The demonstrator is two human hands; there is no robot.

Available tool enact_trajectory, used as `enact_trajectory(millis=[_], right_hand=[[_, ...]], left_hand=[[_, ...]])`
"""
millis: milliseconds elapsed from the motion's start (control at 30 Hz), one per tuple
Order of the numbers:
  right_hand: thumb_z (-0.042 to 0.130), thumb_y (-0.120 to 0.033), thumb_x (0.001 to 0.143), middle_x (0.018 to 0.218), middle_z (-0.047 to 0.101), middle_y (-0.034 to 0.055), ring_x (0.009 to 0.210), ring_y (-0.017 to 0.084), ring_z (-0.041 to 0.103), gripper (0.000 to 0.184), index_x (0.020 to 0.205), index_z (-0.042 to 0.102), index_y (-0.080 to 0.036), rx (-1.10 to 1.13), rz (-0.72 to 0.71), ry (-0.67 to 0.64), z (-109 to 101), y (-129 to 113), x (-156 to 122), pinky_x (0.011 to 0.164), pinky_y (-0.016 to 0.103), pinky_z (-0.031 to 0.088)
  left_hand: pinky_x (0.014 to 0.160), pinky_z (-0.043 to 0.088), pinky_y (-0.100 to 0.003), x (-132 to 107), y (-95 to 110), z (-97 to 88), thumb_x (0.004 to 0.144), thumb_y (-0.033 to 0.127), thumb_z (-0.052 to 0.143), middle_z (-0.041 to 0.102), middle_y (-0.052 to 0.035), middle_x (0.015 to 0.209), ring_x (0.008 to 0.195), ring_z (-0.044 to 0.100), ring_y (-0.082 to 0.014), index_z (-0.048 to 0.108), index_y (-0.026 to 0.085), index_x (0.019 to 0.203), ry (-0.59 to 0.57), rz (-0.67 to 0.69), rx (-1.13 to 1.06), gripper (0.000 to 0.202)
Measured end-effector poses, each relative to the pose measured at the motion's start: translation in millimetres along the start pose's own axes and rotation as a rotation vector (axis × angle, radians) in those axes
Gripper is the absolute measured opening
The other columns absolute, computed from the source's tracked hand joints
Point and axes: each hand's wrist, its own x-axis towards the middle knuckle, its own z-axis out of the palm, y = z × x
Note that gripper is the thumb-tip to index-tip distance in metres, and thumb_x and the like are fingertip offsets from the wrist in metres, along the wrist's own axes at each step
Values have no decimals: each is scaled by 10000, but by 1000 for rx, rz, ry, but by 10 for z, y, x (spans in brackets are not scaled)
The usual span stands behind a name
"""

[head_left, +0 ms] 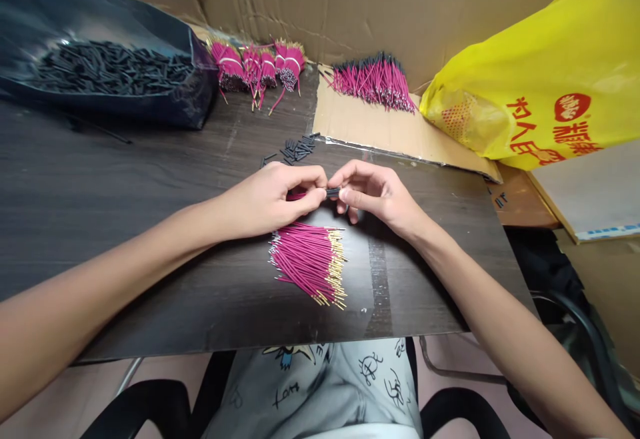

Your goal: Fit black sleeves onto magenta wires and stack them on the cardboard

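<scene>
My left hand (287,196) pinches magenta wires (297,196), which show under its fingers; how many is hidden. Facing it, my right hand (375,189) pinches a short black tube (333,192) between thumb and forefinger, its other fingers curled loosely. The tube bridges the two sets of fingertips, and the wire ends there are hidden. Just below my hands lies a fanned pile of magenta wires (305,259), gold-coloured tips to the right and silvery ends to the left. Beyond my left hand is a small heap of loose black tubes (299,149).
At the back left stands a dark open bag (197,109) full of black tubes. Tied magenta wire bundles (230,66) sit beside it. Black-ended wires (375,82) rest on a cardboard sheet (345,122). A yellow plastic bag (520,72) bulges at the right.
</scene>
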Motion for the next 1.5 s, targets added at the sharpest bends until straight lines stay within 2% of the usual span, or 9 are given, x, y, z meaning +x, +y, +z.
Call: enact_trajectory(millis=[333, 467, 600, 733, 933, 1067, 1200, 1367, 1500], right_hand=[[806, -216, 807, 890, 664, 27, 738, 108, 582, 241, 992, 670, -144, 23, 124, -135, -62, -121, -2, 594, 209, 493], [834, -204, 803, 874, 674, 26, 762, 104, 594, 223, 949, 681, -133, 27, 123, -229, -91, -146, -2, 671, 216, 492], [842, -191, 797, 863, 677, 22, 760, 99, 606, 220, 931, 678, -133, 15, 142, -256, -110, -139, -8, 702, 221, 500], [815, -209, 815, 811, 668, 12, 723, 111, 620, 227, 970, 663, -144, 59, 158, -215, -105, -125, -4, 617, 212, 512], [804, -175, 789, 806, 685, 14, 757, 133, 654, 332, 1066, 620, -160, 129, 115, -130, -56, -73, 12, 603, 217, 546], [881, -275, 753, 777, 646, -12, 703, 119, 625, 410, 1042, 609, -175, 124, 74, -26, 28, -6, 28, 572, 219, 553], [883, -355, 769, 779, 658, 2, 686, 120, 625, 390, 1002, 633, -168, 50, 8, 60, 86, 26, 32, 564, 226, 551], [871, -357, 795, 807, 680, 9, 646, 102, 603, 330, 964, 672, -156, -14, -42, 106, 98, -7, 24, 557, 224, 545], [871, -362, 796, 770, 677, -2, 591, 87, 587, 325, 943, 675, -149, -32, -54, 123, 103, -42, 24, 530, 214, 509]], left_hand=[[569, 290, -260, -9, 40, 18, 887, 237, 548, 411, 53, 576, 534, 345, -98, 523, 181, 685, -25, 84, 40, 210], [567, 279, -262, -23, 72, -3, 872, 227, 556, 417, 47, 591, 547, 357, -101, 532, 181, 687, -106, 62, 0, 192], [579, 295, -256, -27, 87, -21, 886, 242, 548, 475, 41, 621, 570, 401, -107, 573, 183, 719, -183, 3, -26, 178], [570, 293, -251, -6, 86, -12, 893, 270, 562, 447, 43, 616, 572, 383, -105, 542, 177, 696, -129, -44, -80, 219], [539, 307, -234, 11, 87, 18, 950, 255, 553, 456, 54, 608, 551, 387, -93, 526, 175, 748, -37, -92, -253, 219], [507, 310, -227, 13, 95, 12, 966, 261, 560, 478, 53, 582, 523, 390, -91, 523, 176, 753, -43, -114, -329, 233], [493, 332, -215, 11, 90, -1, 960, 267, 584, 536, 39, 590, 513, 423, -90, 542, 174, 781, -57, -143, -387, 206], [527, 393, -211, -1, 66, 0, 959, 308, 614, 626, 7, 661, 571, 518, -104, 595, 162, 805, -37, -137, -376, 213], [586, 434, -225, -18, 59, 27, 970, 310, 607, 669, 11, 690, 611, 575, -111, 654, 160, 825, 38, -90, -220, 215]])
